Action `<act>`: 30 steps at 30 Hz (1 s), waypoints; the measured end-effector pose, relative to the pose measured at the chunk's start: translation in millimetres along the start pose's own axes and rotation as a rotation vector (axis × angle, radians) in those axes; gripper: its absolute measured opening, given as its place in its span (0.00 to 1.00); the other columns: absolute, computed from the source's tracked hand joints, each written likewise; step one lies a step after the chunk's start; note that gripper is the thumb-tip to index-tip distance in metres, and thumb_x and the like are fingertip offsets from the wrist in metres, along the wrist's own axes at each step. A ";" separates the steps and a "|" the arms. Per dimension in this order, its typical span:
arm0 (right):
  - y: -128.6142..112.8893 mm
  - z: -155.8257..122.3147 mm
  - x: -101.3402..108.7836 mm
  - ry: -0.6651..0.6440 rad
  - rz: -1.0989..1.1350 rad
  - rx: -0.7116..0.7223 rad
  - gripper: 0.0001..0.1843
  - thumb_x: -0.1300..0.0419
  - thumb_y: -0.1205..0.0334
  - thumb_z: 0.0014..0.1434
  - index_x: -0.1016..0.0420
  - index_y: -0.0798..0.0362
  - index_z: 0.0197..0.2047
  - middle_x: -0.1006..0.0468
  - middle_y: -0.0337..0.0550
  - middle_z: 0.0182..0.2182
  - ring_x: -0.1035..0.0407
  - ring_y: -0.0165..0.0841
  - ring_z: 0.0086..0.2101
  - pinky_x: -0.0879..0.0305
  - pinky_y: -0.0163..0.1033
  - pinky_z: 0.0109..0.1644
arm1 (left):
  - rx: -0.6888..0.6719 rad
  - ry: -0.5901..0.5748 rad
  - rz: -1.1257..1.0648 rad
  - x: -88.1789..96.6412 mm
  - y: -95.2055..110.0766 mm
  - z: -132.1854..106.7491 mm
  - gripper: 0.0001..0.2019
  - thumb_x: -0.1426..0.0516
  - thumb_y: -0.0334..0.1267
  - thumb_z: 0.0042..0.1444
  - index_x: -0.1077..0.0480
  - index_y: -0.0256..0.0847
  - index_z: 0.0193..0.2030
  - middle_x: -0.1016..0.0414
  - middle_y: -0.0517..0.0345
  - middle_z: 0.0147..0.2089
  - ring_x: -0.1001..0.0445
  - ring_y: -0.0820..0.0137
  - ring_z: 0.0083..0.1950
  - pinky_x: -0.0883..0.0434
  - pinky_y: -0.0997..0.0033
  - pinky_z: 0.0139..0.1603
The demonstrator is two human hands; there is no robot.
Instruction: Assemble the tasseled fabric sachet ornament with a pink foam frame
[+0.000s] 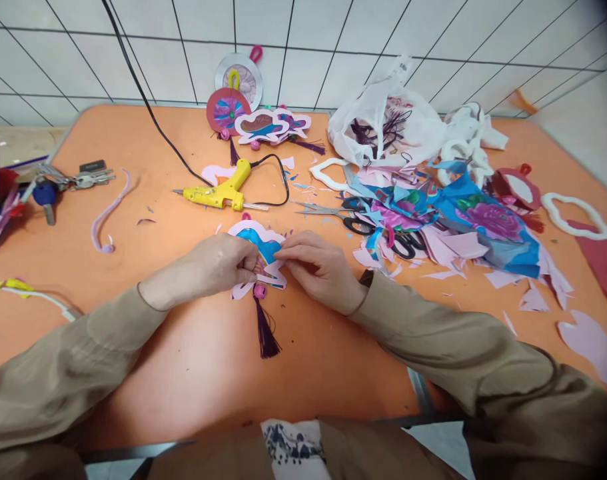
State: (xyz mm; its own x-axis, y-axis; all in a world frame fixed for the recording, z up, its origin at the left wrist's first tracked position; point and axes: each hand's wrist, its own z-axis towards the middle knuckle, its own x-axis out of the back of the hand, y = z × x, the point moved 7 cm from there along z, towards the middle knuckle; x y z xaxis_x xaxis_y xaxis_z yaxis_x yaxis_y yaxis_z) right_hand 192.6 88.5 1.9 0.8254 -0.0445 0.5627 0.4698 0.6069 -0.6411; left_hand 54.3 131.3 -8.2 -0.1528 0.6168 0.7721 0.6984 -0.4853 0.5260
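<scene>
A cloud-shaped craft ornament [257, 241], pink foam with a blue patterned fabric centre, lies on the orange table [183, 347] in front of me. A pink bead and a dark purple tassel [266, 330] hang from its near end. My left hand [218, 267] rests on the ornament's left side, fingers curled and pinching its lower edge. My right hand [319, 265] presses on its right side, fingers together and bent over the foam rim. Both hands hold the piece flat against the table.
A yellow glue gun [220, 193] with a black cord lies just beyond the ornament. Scissors [333, 213] and a heap of fabric scraps [458, 220] sit to the right, a white plastic bag [383, 127] behind. Finished ornaments [263, 123] lie at the far edge; keys [78, 177] at left.
</scene>
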 end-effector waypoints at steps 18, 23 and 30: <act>-11.3 -4.8 -4.0 -0.105 0.025 0.086 0.32 0.49 0.77 0.51 0.32 0.46 0.58 0.19 0.37 0.32 0.28 0.36 0.41 0.31 0.49 0.51 | -0.018 0.004 0.001 -1.7 -3.6 2.1 0.07 0.47 0.37 0.53 0.31 0.40 0.27 0.30 0.62 0.26 0.36 0.74 0.27 0.45 0.73 0.27; -11.9 -6.2 -6.9 -0.125 0.042 0.123 0.33 0.48 0.79 0.49 0.32 0.48 0.57 0.19 0.39 0.32 0.27 0.36 0.40 0.31 0.48 0.49 | -0.012 0.007 0.000 -1.3 -3.3 1.5 0.07 0.47 0.38 0.53 0.31 0.40 0.28 0.30 0.62 0.26 0.35 0.74 0.27 0.44 0.73 0.27; -12.4 -5.8 -7.6 -0.134 0.035 0.141 0.31 0.48 0.78 0.50 0.32 0.48 0.57 0.19 0.39 0.33 0.28 0.35 0.39 0.30 0.47 0.48 | -0.008 -0.016 -0.027 -1.5 -1.4 1.4 0.08 0.47 0.38 0.54 0.34 0.41 0.26 0.29 0.62 0.25 0.35 0.73 0.27 0.42 0.73 0.27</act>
State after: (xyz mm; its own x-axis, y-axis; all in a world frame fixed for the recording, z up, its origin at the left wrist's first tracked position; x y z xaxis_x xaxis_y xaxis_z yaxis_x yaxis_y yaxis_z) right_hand 182.3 76.7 2.5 0.7868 0.0787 0.6122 0.3858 0.7115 -0.5873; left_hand 54.5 132.0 -10.7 -0.1604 0.6395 0.7519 0.6888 -0.4731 0.5493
